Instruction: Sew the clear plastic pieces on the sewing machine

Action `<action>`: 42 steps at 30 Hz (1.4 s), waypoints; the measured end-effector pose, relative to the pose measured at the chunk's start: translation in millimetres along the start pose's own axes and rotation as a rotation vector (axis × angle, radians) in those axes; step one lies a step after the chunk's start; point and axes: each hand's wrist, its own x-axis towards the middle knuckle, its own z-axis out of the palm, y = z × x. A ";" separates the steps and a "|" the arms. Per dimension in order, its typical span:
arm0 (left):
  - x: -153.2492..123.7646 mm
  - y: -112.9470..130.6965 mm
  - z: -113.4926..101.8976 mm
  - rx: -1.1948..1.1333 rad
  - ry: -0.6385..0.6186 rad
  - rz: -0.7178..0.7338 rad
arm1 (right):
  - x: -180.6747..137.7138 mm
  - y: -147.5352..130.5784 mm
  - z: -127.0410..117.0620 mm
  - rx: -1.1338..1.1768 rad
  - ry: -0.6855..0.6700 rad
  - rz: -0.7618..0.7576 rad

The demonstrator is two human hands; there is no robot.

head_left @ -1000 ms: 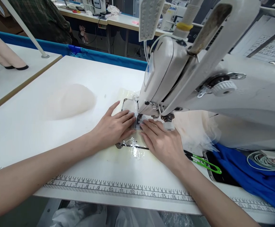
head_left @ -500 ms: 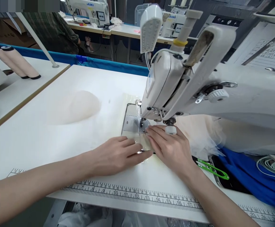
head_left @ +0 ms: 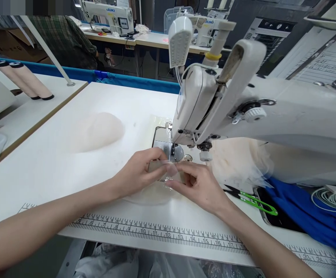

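Note:
A piece of sheer pale fabric point(head_left: 153, 195) lies in front of the sewing machine's needle plate point(head_left: 177, 153), its near part spread over the white table. My left hand point(head_left: 140, 170) pinches the fabric's far edge between thumb and fingers, just left of the presser foot point(head_left: 173, 150). From the right, my right hand point(head_left: 199, 185) meets the same edge with curled fingers, its thumb lower and pointing left. The two sets of fingertips almost touch. Above them stands the white sewing machine head point(head_left: 196, 104). The fabric is see-through, so its outline is hard to make out.
Another sheer pale piece point(head_left: 101, 131) lies on the left of the table. Right of my hand are green thread snips point(head_left: 257, 202), a phone point(head_left: 283, 224), blue cloth point(head_left: 295, 208) and a heap of sheer fabric point(head_left: 237, 158). A printed ruler point(head_left: 168, 235) runs along the front edge.
My left hand has moved up and grips the fabric edge. My right hand has drawn back from the needle plate and turned, fingers curled. More fabric shows below the hands.

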 end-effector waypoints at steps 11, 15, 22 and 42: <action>3.4 5.1 -7.1 -0.291 -0.245 -0.308 | 2.0 -7.2 -1.1 0.644 -0.198 0.155; 2.1 4.7 -1.2 -0.272 -0.209 -0.254 | 0.9 -5.8 6.0 0.552 -0.100 0.162; 1.4 5.9 2.0 -0.213 -0.077 -0.236 | 2.0 1.7 6.7 0.417 -0.009 0.141; -3.4 -5.3 4.1 0.003 -0.005 -0.095 | 0.8 8.5 16.1 0.663 0.138 0.173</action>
